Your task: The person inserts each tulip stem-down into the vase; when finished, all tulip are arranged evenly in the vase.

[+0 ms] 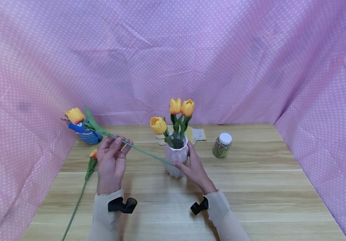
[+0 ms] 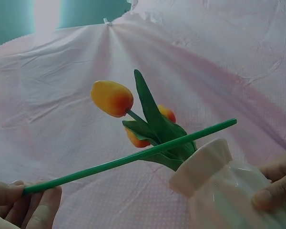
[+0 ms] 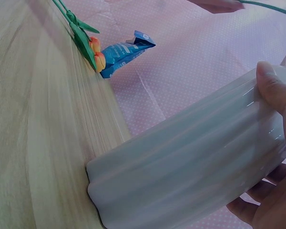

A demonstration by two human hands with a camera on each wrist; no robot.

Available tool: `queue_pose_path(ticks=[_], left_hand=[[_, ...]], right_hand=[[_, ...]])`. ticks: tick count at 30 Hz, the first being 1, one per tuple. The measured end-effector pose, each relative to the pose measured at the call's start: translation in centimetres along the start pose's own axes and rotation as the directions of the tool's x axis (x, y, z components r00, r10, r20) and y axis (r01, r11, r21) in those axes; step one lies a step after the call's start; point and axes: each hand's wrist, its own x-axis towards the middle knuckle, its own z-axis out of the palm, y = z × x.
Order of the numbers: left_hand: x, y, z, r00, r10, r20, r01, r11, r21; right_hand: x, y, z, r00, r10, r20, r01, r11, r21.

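Observation:
Between thumb and fingers, my left hand (image 1: pixel 112 160) pinches the green stem of a yellow-orange tulip (image 1: pixel 75 115). The bloom points to the far left, and the bare stem end (image 2: pixel 224 125) reaches across in front of the vase. My right hand (image 1: pixel 195 167) grips the white fluted vase (image 1: pixel 173 170) around its upper side, thumb in front. The vase stands upright on the table with several tulips (image 1: pixel 175 106) in it. Seen from the right wrist, the vase's ribbed wall (image 3: pixel 181 157) fills much of the view, with the fingers curled round its far side.
Another tulip (image 1: pixel 91 167) lies on the wooden table (image 1: pixel 269 197) left of my left hand. A blue packet (image 1: pixel 90 135) is at the back left. Behind the vase lies a yellow and grey cloth (image 1: pixel 199 134). A jar with a white lid (image 1: pixel 222 145) stands to the right.

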Motion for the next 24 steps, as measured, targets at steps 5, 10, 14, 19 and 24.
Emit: queue_pose_path(ticks=[5, 10, 14, 19, 24], left_hand=[[0.7, -0.7, 0.4, 1.000, 0.020, -0.022, -0.020, 1.000, 0.019], [1.3, -1.2, 0.8, 0.997, 0.044, -0.060, -0.044, 0.999, 0.014], [1.6, -1.5, 1.1, 0.994, 0.061, -0.095, -0.060, 0.998, 0.016], [1.9, -1.8, 1.2, 0.991, 0.078, -0.111, -0.075, 0.997, 0.024], [2.1, -2.0, 1.3, 0.990, 0.089, -0.108, -0.087, 0.996, 0.023]], right_hand=[[0.0, 0.0, 0.0, 1.000, 0.004, 0.003, -0.004, 1.000, 0.004], [0.1, -0.1, 0.0, 1.000, 0.019, 0.008, -0.019, 1.000, 0.012], [0.1, -0.1, 0.0, 1.000, 0.025, 0.009, -0.025, 1.000, 0.012], [0.1, 0.0, -0.1, 1.000, 0.023, 0.007, -0.023, 1.000, 0.009], [0.1, 0.0, -0.1, 1.000, 0.021, 0.010, -0.021, 1.000, 0.003]])
